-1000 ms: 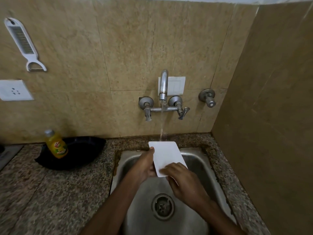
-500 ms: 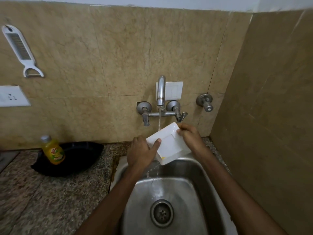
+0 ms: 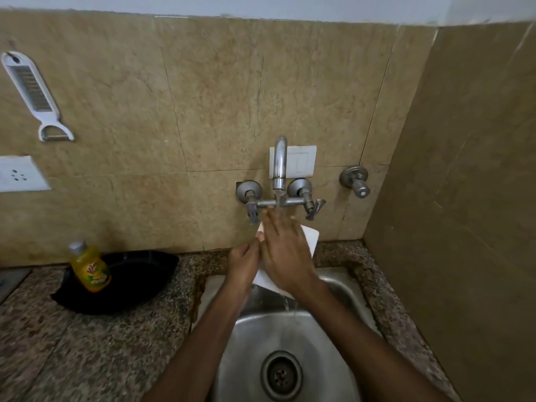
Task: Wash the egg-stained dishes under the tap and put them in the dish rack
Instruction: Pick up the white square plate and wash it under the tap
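Soap bottle: far left on the counter w/ a black pan; you aren't touching either.
Left hand: fingers curled round the left edge of the white dish, gripping it.
Dish: tilted, held over the back of the sink, just under the tap; mostly hidden by your hands.
Right hand: open, palm flat on the dish face, prob. rubbing; not clasping anything.
Water: running, dripping off the dish's lower edge.
Done: can't tell if the egg's off.
Left: finish rinse, then rack it. No rack in view; can't see other dishes.
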